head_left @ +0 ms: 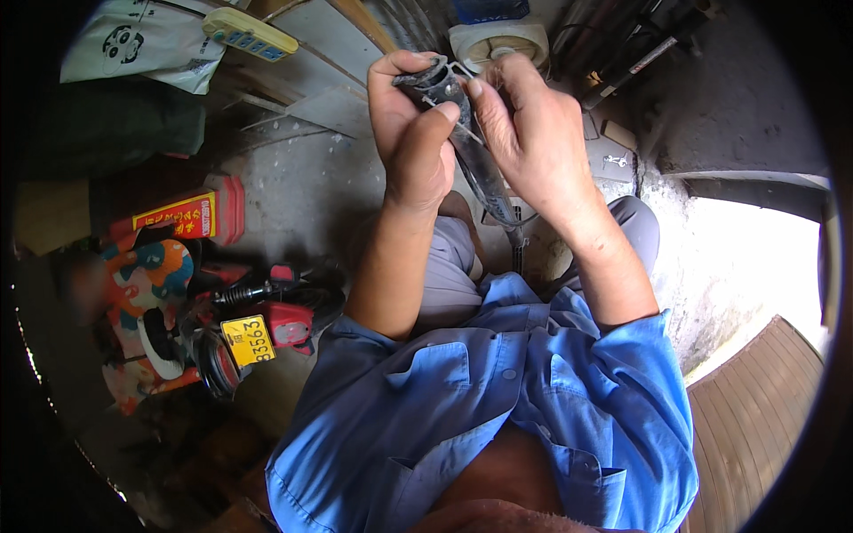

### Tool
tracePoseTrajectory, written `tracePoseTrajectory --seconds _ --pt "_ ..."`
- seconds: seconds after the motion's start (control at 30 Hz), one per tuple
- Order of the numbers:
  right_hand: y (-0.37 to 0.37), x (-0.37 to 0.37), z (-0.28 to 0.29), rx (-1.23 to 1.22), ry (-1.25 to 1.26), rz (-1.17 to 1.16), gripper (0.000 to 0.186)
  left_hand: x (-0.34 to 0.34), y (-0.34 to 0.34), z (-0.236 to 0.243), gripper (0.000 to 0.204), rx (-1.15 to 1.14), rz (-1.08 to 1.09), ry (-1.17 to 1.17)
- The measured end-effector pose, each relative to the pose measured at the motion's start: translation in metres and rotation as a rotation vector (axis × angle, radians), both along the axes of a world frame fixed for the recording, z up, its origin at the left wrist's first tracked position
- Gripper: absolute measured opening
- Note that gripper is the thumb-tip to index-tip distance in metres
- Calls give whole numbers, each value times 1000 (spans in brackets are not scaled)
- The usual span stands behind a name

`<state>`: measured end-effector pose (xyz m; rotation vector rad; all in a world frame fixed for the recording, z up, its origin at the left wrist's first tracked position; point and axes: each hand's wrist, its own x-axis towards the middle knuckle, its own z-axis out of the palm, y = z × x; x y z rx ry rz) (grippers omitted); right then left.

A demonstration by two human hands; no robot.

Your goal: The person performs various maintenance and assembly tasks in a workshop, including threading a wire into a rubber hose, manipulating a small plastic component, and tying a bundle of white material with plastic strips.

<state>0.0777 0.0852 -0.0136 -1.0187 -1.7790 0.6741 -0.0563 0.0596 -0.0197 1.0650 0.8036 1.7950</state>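
Note:
A dark, scuffed tube [477, 163] slants down in front of me, its open end up and toward the far side. My left hand [412, 147] is wrapped around that open end, with the thumb pressed along its side. Thin metal wire [458, 67] crosses the tube and bends up near its mouth. At the tube's right side, my right hand [539, 129] is closed, its thumb against the bent wire. The fingertips behind it are partly hidden. Toward my knees, the tube's lower end narrows, and a thin dark cable or strap curves beside it.
Beyond my hands stands a pale round-topped object [524, 37]. A yellowish power strip [253, 35] and a white bag [142, 49] are at the far left. On the left is a red motorbike [289, 324] with a yellow plate. A slatted brown panel [755, 417] lies to the right.

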Motion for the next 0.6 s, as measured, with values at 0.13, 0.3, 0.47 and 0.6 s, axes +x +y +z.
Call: tracePoseTrajectory --seconds 0.13,0.3,0.47,0.6 --pt "-8 1 6 57 2 -43 3 9 3 2 44 -39 27 9" --pt "-5 12 2 111 -78 -13 12 16 13 3 42 -30 34 65" --pt "-5 28 18 89 -160 70 19 19 13 5 39 -71 35 78" --pt "-5 28 4 98 -77 49 20 14 11 1 42 56 -120 -39"
